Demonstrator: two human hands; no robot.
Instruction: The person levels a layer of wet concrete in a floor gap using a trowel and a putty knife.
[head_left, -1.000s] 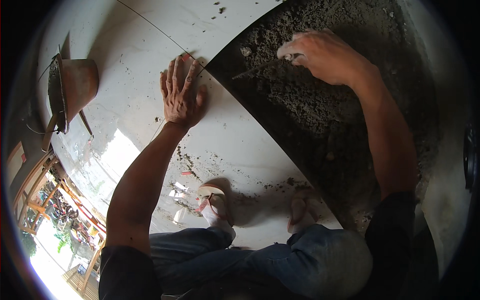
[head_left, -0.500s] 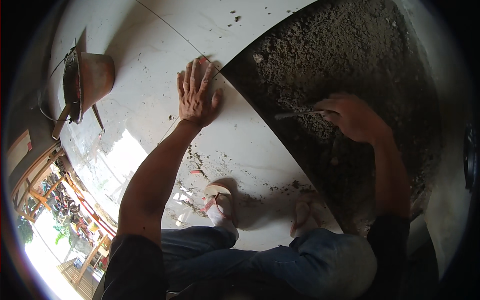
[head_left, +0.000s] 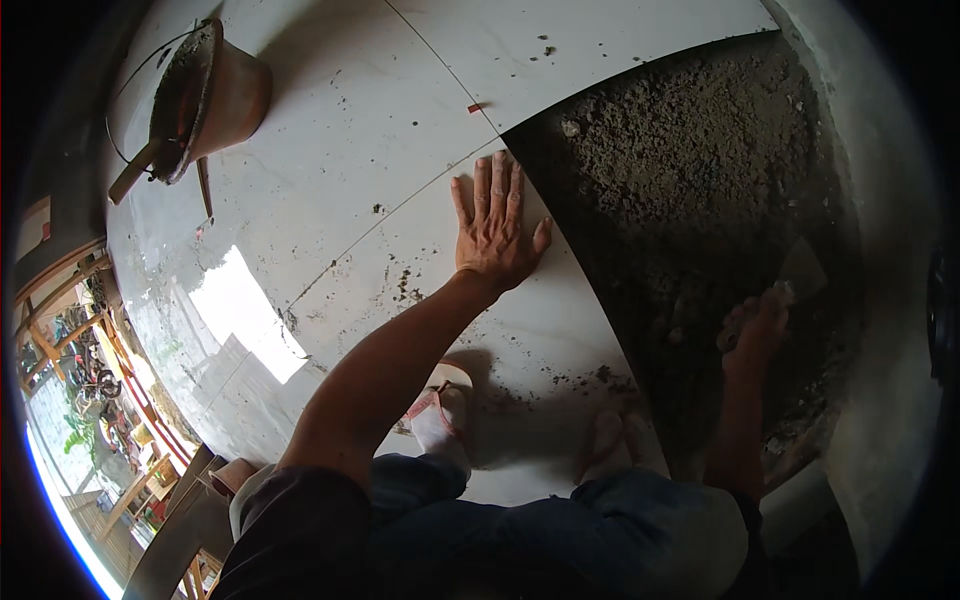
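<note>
My left hand (head_left: 497, 225) lies flat on a pale floor tile (head_left: 540, 330), fingers spread, just short of the tile corner. Beside that tile is a sunken bed of dark, crumbly mortar (head_left: 690, 130). Over the shaded right part of the bed, my right hand (head_left: 755, 325) is closed round the handle of a trowel (head_left: 803, 270). The trowel's blade points away from me toward the wall; shadow blurs its outline, and I cannot tell whether it touches the mortar.
A mortar-crusted bucket (head_left: 240, 100) stands at the far left, a wooden handle (head_left: 135, 172) sticking out. A small red chip (head_left: 475, 107) sits by the tile joint. Crumbs (head_left: 600, 378) lie near my sandalled feet (head_left: 440, 410). A wall (head_left: 895, 300) bounds the right side.
My right hand has swung the trowel toward the right wall and nearer to me. My left hand has drawn back from the joint, uncovering the red chip. The view has shifted.
</note>
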